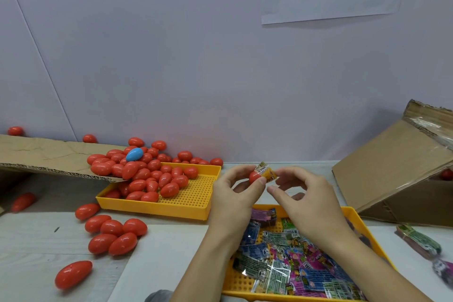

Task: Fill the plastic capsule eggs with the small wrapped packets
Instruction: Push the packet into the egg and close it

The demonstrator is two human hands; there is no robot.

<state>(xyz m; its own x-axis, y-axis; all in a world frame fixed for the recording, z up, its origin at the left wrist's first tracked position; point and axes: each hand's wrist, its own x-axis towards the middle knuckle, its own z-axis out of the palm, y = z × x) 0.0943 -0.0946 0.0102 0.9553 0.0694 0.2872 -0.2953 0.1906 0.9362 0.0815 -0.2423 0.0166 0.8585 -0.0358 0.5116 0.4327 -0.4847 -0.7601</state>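
Note:
My left hand (239,187) holds a red capsule egg half (253,176) between thumb and fingers above the table. An orange wrapped packet (266,171) sticks out of that half. My right hand (302,195) hovers just right of it, its curled fingertips close to the packet; whether they touch it I cannot tell. Below the hands, a yellow tray (353,215) holds several colourful wrapped packets (291,267). A second yellow tray (196,201) to the left holds a heap of red eggs (152,176) with one blue egg (134,154) on top.
Loose red eggs (115,235) lie on the table at the left. A cardboard flap (49,157) leans over the egg tray. A tilted cardboard box (397,174) stands at the right. Banded packet bundles (419,242) lie at the right edge. A wall rises behind.

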